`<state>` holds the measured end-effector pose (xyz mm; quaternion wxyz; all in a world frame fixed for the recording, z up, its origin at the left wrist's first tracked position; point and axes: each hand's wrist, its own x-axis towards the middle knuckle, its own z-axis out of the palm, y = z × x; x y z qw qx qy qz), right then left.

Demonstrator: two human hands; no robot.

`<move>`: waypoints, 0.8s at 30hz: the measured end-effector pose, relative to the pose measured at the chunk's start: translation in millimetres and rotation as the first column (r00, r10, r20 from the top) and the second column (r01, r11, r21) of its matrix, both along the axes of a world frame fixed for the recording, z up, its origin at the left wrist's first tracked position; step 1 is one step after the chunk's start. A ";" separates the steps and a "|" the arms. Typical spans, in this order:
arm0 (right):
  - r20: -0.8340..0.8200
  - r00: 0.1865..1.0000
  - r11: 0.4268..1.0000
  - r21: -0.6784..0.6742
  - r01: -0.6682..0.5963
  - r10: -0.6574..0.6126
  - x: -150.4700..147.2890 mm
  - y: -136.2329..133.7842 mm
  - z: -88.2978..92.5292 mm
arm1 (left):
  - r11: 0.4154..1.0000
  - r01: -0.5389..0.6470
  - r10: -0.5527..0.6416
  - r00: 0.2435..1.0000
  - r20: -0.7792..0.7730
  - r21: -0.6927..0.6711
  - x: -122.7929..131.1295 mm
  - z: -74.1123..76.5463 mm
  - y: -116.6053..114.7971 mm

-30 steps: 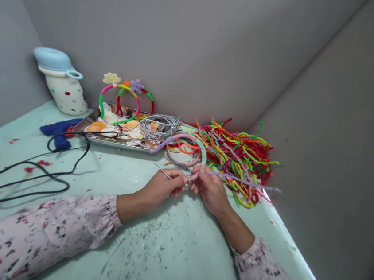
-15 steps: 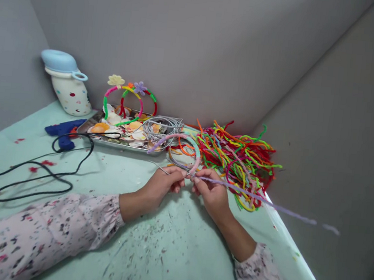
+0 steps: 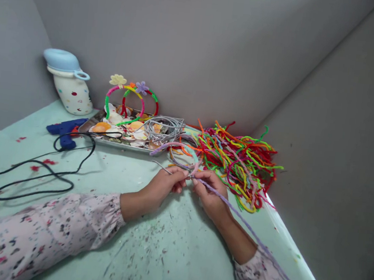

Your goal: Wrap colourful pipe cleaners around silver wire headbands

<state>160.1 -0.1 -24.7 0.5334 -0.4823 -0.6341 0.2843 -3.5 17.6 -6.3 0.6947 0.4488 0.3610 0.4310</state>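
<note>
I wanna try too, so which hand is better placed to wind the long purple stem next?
Probably the right hand: it pinches the purple stem, whose long tail runs along that forearm. The left hand pinches close by, at the end of the curved fuzzy band, so it seems better for steadying.

Lilac pipe cleaner (image 3: pixel 240 213), pale pink floral-print sleeves (image 3: pixel 50 232), mint-green table (image 3: pixel 161 257)

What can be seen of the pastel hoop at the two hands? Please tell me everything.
The hoop is an open arc, covered in fuzzy bands: lilac, pink, pale green, then pink. Its lilac end points left. The left hand pinches its near part; beside it, the right hand holds a fuzzy lilac strand, which seems to meet the hoop there. Bare grey wire sticks out by the left hand. The hands hide some of the join.
</note>
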 end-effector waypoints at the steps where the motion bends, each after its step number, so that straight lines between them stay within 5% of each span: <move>1: 0.016 1.000 1.000 0.002 0.008 -0.008 0.0 0.2 -0.1 | 1.000 -0.013 0.013 1.000 -0.007 0.007 0.2 -1.1 0.4; 24: 0.255 0.965 0.991 0.130 0.033 -0.066 0.1 -0.2 -1.4 | 1.000 -0.013 0.013 0.986 -0.164 -0.002 0.8 -5.1 0.3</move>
